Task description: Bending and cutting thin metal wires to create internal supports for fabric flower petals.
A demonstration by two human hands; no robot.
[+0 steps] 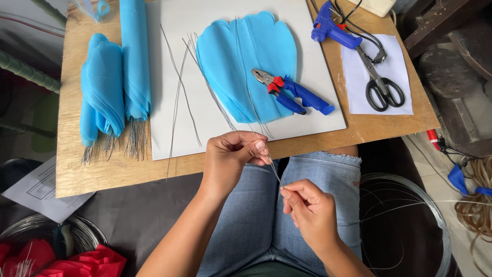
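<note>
My left hand (231, 155) pinches the upper end of a thin grey wire (274, 173) just below the board's front edge. My right hand (309, 211) pinches the same wire lower down, over my jeans-clad lap. Above the hands, a stack of blue petal-shaped fabric pieces (241, 61) lies on a white sheet (174, 31), with blue-handled pliers (289, 92) on top. Several loose wires (179, 87) lie across the sheet to the left of the petals.
Wired blue petal bundles (105, 87) lie on the wooden board (72, 164) at left. A blue glue gun (330, 28) and black scissors (382, 87) sit at right. Wire coils (441, 225) lie on the floor at right, red fabric (87, 261) at bottom left.
</note>
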